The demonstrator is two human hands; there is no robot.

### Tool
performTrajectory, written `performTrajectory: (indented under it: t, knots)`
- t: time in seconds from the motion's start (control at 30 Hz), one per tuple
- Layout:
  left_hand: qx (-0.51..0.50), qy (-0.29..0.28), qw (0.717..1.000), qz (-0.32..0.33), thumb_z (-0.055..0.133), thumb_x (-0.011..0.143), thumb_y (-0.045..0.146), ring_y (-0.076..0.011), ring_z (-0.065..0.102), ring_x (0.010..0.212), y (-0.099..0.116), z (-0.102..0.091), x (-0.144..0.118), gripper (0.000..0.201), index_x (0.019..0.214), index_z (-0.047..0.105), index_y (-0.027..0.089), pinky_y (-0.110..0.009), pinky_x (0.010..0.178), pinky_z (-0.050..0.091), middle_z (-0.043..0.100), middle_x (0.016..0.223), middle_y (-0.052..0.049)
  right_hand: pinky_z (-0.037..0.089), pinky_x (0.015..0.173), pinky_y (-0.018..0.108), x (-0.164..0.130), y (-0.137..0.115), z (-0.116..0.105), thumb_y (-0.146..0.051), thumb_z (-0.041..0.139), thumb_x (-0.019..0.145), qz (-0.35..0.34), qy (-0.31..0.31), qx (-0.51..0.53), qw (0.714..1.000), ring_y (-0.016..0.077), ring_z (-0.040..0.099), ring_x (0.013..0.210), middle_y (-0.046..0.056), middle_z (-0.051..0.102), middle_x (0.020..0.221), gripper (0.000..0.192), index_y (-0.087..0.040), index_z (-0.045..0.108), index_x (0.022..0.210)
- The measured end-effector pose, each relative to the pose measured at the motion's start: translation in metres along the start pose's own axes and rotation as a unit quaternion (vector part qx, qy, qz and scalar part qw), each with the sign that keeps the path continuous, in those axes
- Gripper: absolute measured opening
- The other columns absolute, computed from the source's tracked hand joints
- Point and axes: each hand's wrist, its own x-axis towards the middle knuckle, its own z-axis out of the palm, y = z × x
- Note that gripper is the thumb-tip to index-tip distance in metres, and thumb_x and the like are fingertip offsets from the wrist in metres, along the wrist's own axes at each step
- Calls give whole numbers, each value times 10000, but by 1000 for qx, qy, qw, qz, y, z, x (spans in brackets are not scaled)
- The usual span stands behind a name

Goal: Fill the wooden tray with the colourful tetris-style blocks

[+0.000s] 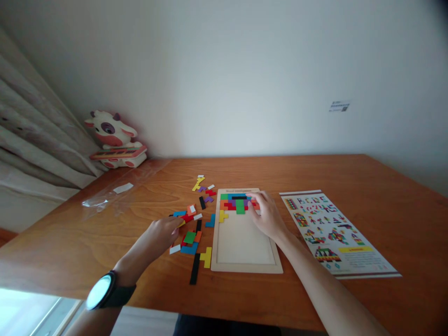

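My left hand (163, 236), wearing a watch, rests at the left side of a pile of loose puzzle pieces. Its fingertips touch the pile near a red piece (187, 218) and a sliver of yellow; the fingers look apart, with nothing clearly gripped. My right hand (265, 215) is over the upper right of a wooden puzzle board (245, 268), index finger and thumb apart, fingertips at the laid pieces. Colored pieces fill the board's top rows, with a green piece (240, 206) jutting down and a yellow piece (223, 216) at the left edge. My fingers partly cover the top right pieces.
A printed pattern sheet (336, 233) lies right of the board. More loose pieces, including a long black bar (194, 269) and a yellow T-shaped piece (207, 257), lie left of it. A clear plastic bag (105, 200) and a cow toy (117, 140) are at the far left.
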Motion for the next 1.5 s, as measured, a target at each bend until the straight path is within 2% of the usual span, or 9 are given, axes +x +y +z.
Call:
performTrajectory:
  t: [0.2,0.37,0.43,0.63,0.8,0.93,1.23,1.37,1.5]
  knots:
    - [-82,125,989,-19,464,882,230,-204,730,825,5,-7,-3,286,970,737,229,-268,717,561,773,951,-55,507,900,458,3,-2,-4,-205,513,938,21,8,17,1000,263,616,984,105,643,1056,230,-218,615,1144]
    - [-204,217,954,39,575,914,297,-174,712,892,42,-18,19,217,980,767,222,-256,815,566,748,990,-52,530,812,396,5,0,-3,-295,520,948,64,38,91,993,237,621,925,101,649,1008,204,-221,640,1096]
    - [-250,232,937,74,624,902,299,-155,690,820,58,-17,33,180,923,785,222,-238,733,566,717,940,-53,528,764,368,5,1,-2,-355,537,944,110,40,127,985,218,630,854,100,674,995,224,-211,650,1073]
    - [-345,181,899,202,624,918,243,-153,674,842,87,-4,77,169,943,788,213,-256,737,561,695,941,-68,525,694,318,9,0,-8,-574,609,887,261,-77,323,906,193,677,788,82,738,941,429,-190,682,1063]
    - [-346,150,881,285,598,947,237,-181,677,951,94,7,94,186,959,784,228,-319,848,565,724,1035,-92,519,689,285,10,-10,-11,-535,698,848,287,-192,413,843,165,673,813,68,739,989,394,-206,726,1063]
    - [-320,203,885,271,643,932,279,-181,637,931,94,14,94,159,932,802,268,-323,823,549,689,1034,-90,506,674,275,7,-11,-9,-456,774,803,305,-210,456,809,152,658,806,55,734,993,342,-227,737,1054]
    - [-293,209,889,282,596,965,257,-172,623,897,88,14,86,188,1001,781,262,-311,790,531,692,972,-75,509,666,263,6,-15,-12,-352,855,726,361,-282,524,718,126,631,739,29,736,882,339,-224,769,1028]
    - [-286,210,902,245,542,987,247,-181,653,912,89,18,83,232,1110,738,239,-326,827,549,721,990,-80,552,738,289,8,-16,-13,-355,871,696,365,-223,527,734,139,660,783,39,750,927,334,-230,782,992]
    - [-407,173,887,130,553,981,311,-175,699,875,95,20,79,330,1273,642,184,-318,830,582,752,1050,-101,583,840,377,11,-12,-13,-388,871,676,360,-143,511,767,187,696,854,70,754,1044,378,-235,775,1009]
